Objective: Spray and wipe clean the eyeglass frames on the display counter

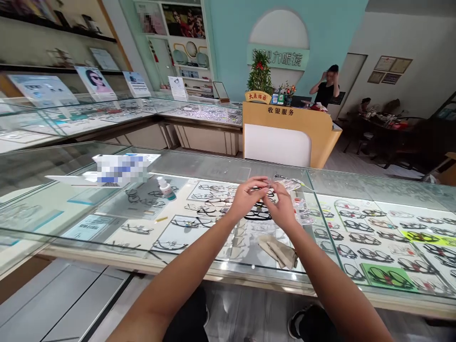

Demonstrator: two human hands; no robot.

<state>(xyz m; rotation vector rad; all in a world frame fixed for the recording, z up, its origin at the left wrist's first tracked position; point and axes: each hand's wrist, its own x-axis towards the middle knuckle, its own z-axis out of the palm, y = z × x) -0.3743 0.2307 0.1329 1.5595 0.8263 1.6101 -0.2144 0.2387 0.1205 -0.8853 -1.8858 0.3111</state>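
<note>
Both my hands meet above the glass display counter (235, 166). My left hand (247, 194) has its thumb and fingers pinched together, reaching across to the right. Opposite it, the fingertips of my right hand (281, 204) close in from the right side. What they hold between them is small or see-through, and I cannot make it out. Dark-framed eyeglasses (258, 215) show under and between the hands. A crumpled beige cloth (278, 251) lies on the glass near my right wrist. Farther left stands a small white spray bottle (166, 188) with bluish liquid.
Many eyeglasses (370, 255) lie in rows inside the case, some on a green card (386, 277). An opened white and blue leaflet (123, 170) stands at the left. Beyond are a wooden cashier desk (324, 128) and a person (326, 88) with raised hands.
</note>
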